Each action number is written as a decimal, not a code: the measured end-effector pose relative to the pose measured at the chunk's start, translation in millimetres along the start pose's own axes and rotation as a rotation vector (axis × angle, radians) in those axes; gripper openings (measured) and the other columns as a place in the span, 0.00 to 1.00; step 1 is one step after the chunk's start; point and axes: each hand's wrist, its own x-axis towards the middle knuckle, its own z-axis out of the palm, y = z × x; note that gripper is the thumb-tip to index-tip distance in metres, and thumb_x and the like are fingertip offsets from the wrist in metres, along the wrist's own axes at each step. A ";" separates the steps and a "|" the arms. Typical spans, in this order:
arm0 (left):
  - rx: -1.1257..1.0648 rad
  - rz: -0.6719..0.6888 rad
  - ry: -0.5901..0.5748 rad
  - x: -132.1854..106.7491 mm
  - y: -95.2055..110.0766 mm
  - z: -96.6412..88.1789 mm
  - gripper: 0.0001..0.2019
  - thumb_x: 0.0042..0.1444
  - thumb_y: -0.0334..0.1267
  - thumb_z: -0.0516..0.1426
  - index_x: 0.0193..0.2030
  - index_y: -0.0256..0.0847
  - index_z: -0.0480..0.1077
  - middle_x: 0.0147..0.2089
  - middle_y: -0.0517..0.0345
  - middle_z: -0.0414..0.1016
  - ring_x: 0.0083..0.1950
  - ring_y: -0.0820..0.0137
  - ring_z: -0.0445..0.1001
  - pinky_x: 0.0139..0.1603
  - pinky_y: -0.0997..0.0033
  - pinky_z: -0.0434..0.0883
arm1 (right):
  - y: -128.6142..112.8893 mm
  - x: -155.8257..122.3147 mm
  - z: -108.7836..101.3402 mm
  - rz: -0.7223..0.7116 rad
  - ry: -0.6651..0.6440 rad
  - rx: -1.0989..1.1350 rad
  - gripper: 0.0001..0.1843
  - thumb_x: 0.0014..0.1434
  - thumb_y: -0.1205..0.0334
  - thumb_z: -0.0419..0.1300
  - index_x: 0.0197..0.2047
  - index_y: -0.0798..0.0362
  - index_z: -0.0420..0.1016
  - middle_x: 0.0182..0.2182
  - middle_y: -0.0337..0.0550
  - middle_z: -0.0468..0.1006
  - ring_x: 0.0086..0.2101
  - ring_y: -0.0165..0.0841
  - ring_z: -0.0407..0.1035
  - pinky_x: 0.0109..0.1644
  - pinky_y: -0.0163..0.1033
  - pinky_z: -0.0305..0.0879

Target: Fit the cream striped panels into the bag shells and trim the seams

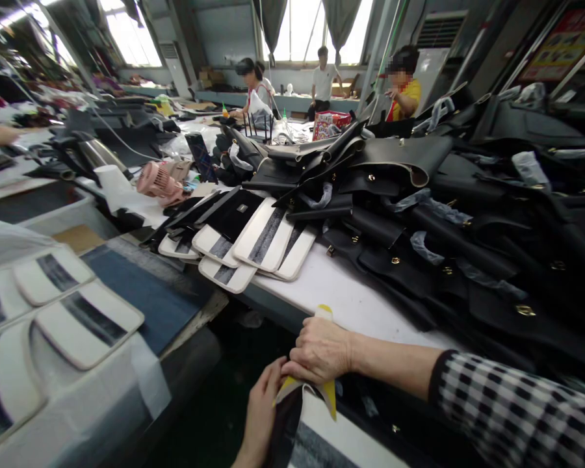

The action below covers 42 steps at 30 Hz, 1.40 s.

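Observation:
My right hand is closed in a fist around a yellow-and-white piece. Its pale, yellow-tipped end sticks out above the knuckles, and pointed yellow parts show below the fingers. Just left of and under it, my left hand is closed at the edge of a flap-like panel, white with a dark rough stripe and black on its left side. The panel is partly bent and cut off by the lower frame edge. The left fingertips are partly hidden behind the yellow piece and the right hand.
Black leather bags with gold clasps are heaped at right on a white table. Striped white panels overlap at its edge. More panels lie at left. A pink fan stands behind. Several people work in the background.

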 end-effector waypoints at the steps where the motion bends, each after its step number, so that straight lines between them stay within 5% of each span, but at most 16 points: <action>1: -0.058 -0.004 -0.011 -6.5 1.7 -3.4 0.29 0.66 0.57 0.42 0.58 0.37 0.69 0.55 0.46 0.76 0.55 0.58 0.75 0.55 0.57 0.74 | 0.0 0.1 -0.4 -0.006 -0.001 0.001 0.30 0.70 0.49 0.41 0.25 0.52 0.74 0.20 0.44 0.78 0.23 0.35 0.73 0.30 0.41 0.55; 6: 0.092 0.074 -0.156 -34.6 24.9 -14.5 0.28 0.52 0.51 0.63 0.59 0.44 0.70 0.49 0.55 0.80 0.47 0.60 0.80 0.52 0.70 0.75 | -0.2 0.4 -2.6 -0.028 -0.017 0.005 0.29 0.70 0.50 0.41 0.26 0.51 0.73 0.19 0.44 0.77 0.23 0.36 0.72 0.30 0.41 0.55; 15: 0.458 0.192 -0.125 -38.3 40.5 -13.8 0.20 0.61 0.50 0.54 0.54 0.43 0.73 0.38 0.55 0.80 0.37 0.65 0.78 0.38 0.75 0.71 | -2.8 -0.7 0.0 -0.034 -0.007 -0.006 0.30 0.70 0.49 0.39 0.25 0.52 0.72 0.19 0.43 0.77 0.22 0.34 0.71 0.29 0.41 0.51; 33: 0.649 0.268 -0.164 -43.2 41.0 -7.6 0.17 0.68 0.43 0.45 0.51 0.38 0.71 0.37 0.51 0.78 0.39 0.63 0.78 0.37 0.70 0.66 | -13.7 -10.4 2.9 0.074 -0.067 0.007 0.32 0.71 0.49 0.40 0.24 0.52 0.74 0.20 0.44 0.78 0.21 0.34 0.71 0.28 0.42 0.43; 42: 0.585 0.257 -0.210 -41.9 42.2 -9.0 0.14 0.66 0.42 0.49 0.35 0.40 0.71 0.35 0.55 0.76 0.36 0.66 0.74 0.36 0.70 0.61 | -53.2 -23.5 -9.0 0.292 -0.104 0.011 0.27 0.71 0.55 0.41 0.27 0.51 0.72 0.22 0.42 0.78 0.21 0.34 0.71 0.27 0.42 0.39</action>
